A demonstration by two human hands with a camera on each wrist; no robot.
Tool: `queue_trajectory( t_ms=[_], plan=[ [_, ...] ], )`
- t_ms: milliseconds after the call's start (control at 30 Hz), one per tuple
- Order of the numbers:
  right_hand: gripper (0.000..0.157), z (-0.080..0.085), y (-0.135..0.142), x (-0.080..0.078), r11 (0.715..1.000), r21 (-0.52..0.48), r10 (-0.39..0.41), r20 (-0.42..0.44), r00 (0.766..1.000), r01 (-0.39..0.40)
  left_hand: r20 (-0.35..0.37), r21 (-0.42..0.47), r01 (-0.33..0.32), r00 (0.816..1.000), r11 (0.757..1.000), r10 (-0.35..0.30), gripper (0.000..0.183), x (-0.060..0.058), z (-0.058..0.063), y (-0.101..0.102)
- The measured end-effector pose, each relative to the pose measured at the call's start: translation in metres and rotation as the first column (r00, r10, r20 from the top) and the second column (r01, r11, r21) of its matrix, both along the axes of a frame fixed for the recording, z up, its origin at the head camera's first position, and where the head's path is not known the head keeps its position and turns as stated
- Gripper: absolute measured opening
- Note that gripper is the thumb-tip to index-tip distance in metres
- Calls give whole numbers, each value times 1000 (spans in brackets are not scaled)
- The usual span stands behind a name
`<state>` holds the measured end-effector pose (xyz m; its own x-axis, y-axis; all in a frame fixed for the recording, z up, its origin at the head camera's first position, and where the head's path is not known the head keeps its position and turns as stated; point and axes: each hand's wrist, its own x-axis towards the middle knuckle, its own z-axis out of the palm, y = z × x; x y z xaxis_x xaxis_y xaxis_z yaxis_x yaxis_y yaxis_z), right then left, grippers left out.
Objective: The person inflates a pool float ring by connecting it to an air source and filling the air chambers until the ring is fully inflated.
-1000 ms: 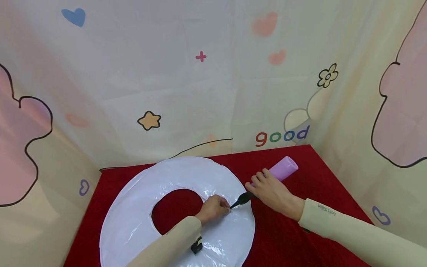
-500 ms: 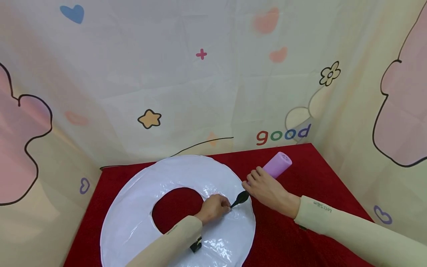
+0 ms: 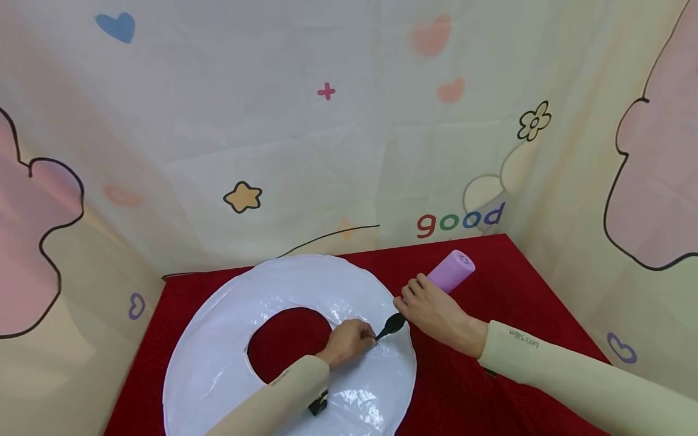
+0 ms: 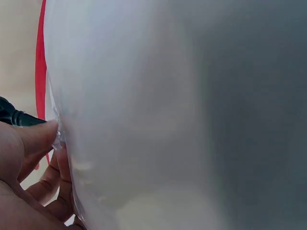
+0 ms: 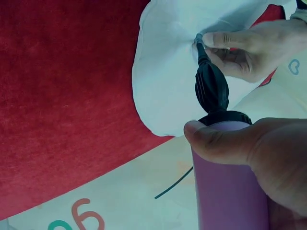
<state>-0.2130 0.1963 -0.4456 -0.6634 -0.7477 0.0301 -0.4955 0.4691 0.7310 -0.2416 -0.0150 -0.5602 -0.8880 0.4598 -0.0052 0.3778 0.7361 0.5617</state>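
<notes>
A white inflatable swim ring lies across the red cloth, with a round hole in its middle. My left hand is on the ring's right side, pinching its clear valve between thumb and fingers. Into that valve runs the tapered tip of a black nozzle. The nozzle is on the front of a purple hand pump, whose far end slants up to the back right. My right hand is wrapped round the pump's barrel near the black collar, thumb along the side in the right wrist view.
Red cloth covers the table. A printed curtain with hearts, a star and the word "good" hangs behind and on both sides. A small black object shows beside my left sleeve, over the ring.
My right hand and the pump have shifted slightly left toward the ring, most of it in the first half second. My left hand stays at the valve.
</notes>
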Motion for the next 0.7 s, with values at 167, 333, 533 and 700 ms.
queue_trajectory(
  t_ms=[167, 333, 533, 700],
  plan=[
    [75, -5, 4, 2, 999, -46, -9, 20, 1000, 10, 14, 36, 29, 999, 999, -29, 5, 2, -3, -2],
    [74, -6, 3, 0, 997, -72, -6, 23, 1000, 8, -14, 20, 25, 1000, 1000, -24, 5, 0, -2, -2],
    [71, -3, -5, -4, 999, -36, 20, -4, 1000, -20, -45, -7, 31, 998, 999, -32, 5, -1, -2, -1],
    [71, -1, -3, -3, 1000, 5, 22, -10, 1000, -22, -70, -16, 32, 997, 999, -33, 5, -2, -2, 3]
  ],
)
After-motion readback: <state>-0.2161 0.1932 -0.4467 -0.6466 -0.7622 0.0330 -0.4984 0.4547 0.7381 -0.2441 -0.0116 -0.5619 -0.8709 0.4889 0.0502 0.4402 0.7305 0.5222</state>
